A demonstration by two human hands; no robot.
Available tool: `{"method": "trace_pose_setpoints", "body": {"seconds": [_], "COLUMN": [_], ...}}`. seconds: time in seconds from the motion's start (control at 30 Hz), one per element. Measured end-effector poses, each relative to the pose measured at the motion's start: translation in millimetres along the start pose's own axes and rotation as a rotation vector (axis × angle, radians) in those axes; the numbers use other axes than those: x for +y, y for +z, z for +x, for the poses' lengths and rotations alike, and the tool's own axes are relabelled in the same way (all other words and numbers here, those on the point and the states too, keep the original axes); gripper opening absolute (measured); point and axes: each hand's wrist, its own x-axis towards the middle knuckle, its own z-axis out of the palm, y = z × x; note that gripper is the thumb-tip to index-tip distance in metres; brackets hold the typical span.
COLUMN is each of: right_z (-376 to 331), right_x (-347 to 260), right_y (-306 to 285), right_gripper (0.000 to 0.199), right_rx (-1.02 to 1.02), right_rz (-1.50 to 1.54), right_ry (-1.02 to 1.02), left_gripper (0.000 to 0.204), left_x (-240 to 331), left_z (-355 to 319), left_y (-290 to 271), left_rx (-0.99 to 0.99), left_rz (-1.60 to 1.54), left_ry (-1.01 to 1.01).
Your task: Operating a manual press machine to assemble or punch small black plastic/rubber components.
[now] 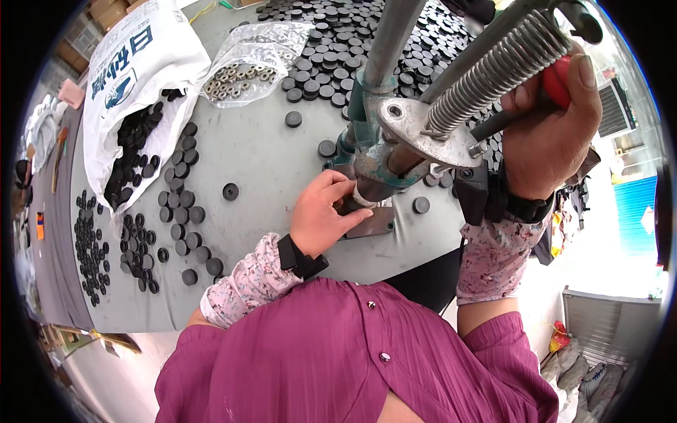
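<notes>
A green and grey hand press (384,151) with a big coil spring (497,70) stands on the table in front of me. My right hand (550,144) is raised at its right, fingers wrapped round the red ball knob (558,81) of the lever. My left hand (319,215) is low at the press's metal base plate (372,224). Its thumb and fingertips close round a dark round piece (347,205) right beneath the ram. The fingers and the ram hide part of that piece.
Black round caps (338,53) cover the table's far side; more lie in groups on the left. A white woven sack (141,70) spills black caps. Beside it, a clear plastic bag (243,74) holds small metal rings. Single caps lie near the press.
</notes>
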Motion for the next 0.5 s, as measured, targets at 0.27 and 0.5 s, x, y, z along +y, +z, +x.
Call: {"method": "trace_pose_setpoints", "body": {"seconds": [0.27, 0.5], "right_z": [-52.3, -203.5], "right_x": [-10.2, 12.6], "right_y": [-28.8, -108.1], "right_gripper": [0.046, 0.027], "right_rx": [-0.465, -0.522], "right_rz": [0.026, -0.338], "right_ry": [-0.389, -0.515], "left_gripper": [0.056, 0.076], "left_x": [-18.7, -13.3], "left_z": [9.4, -3.6], "left_y": [12.0, -12.7], "left_rx": [0.074, 0.048], "left_rz": [0.158, 0.116], "left_ry": [0.173, 0.108]}}
